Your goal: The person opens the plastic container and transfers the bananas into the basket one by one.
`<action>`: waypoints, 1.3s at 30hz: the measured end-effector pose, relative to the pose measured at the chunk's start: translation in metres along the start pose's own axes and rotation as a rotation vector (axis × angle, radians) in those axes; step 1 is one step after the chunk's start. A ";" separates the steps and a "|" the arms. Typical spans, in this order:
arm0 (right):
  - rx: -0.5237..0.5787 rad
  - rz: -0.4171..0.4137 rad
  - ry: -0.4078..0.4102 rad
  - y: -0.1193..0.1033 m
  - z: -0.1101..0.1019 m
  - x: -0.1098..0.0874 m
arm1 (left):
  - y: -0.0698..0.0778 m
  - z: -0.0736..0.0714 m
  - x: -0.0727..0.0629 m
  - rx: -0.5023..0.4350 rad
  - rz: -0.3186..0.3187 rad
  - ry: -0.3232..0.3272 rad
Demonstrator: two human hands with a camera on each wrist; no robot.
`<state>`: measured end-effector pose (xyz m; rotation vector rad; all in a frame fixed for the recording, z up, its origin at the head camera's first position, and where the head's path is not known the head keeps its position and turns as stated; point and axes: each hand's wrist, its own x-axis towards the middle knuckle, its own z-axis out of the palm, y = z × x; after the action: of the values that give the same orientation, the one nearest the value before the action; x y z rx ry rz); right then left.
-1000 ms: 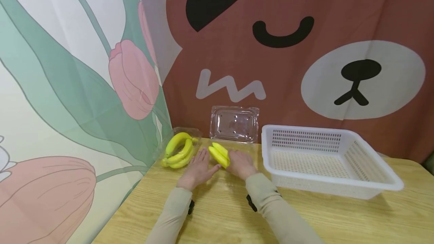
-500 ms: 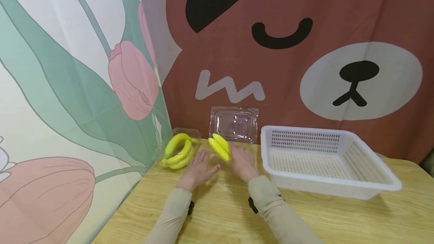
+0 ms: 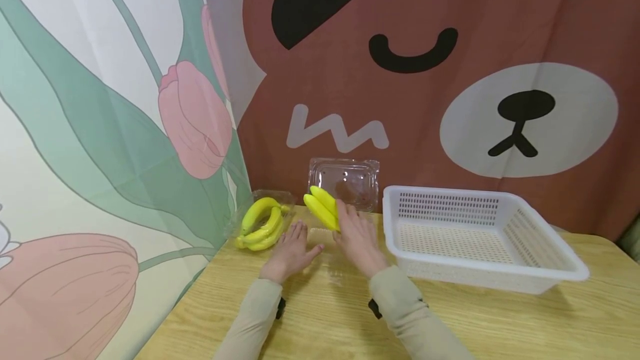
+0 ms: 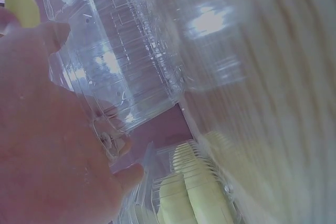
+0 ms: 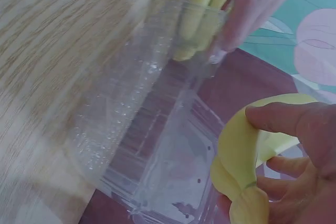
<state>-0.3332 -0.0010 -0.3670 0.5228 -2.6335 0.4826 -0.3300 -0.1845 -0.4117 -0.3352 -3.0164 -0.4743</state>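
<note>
1. With the clear box as the dial's centre and 12 o'clock pointing away from the person, the right hand (image 3: 357,235) pinched a small bunch of bananas (image 3: 321,208), thumb on one side and fingers on the other; the bunch was held over the box, its tips aimed at 11 o'clock.
2. The left hand (image 3: 290,254) lay at 9 o'clock, fingers stretched forward and thumb spread inward, beside the clear box (image 5: 113,114); how firmly it pressed I could not tell.
3. The box's lid (image 3: 362,182) stood raised at 12 o'clock; the bunch overlapped it in the head view, though contact could not be told.
4. At 10 o'clock a second clear box held more bananas (image 3: 270,232), near the left fingertips; at 3 o'clock sat a white basket (image 3: 487,274), just beyond the right hand.
5. All stood on a wood-grain table (image 3: 320,329); a bear-print cloth (image 3: 425,126) hung at 12 o'clock, a tulip-print one (image 3: 115,143) at 10.
</note>
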 end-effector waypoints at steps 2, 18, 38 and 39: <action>0.021 0.002 0.014 -0.001 -0.002 -0.002 | 0.000 0.000 0.000 0.010 -0.005 -0.003; 0.187 0.070 0.114 0.004 -0.017 -0.015 | 0.003 0.001 0.001 0.014 -0.015 -0.003; 0.216 0.118 0.165 0.031 -0.037 -0.011 | 0.002 0.003 0.002 -0.007 -0.006 0.005; 0.216 0.121 0.162 0.034 -0.038 -0.011 | 0.002 0.003 0.002 -0.006 -0.004 0.007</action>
<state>-0.3255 0.0469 -0.3477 0.3726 -2.4809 0.8185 -0.3314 -0.1816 -0.4137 -0.3270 -3.0105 -0.4841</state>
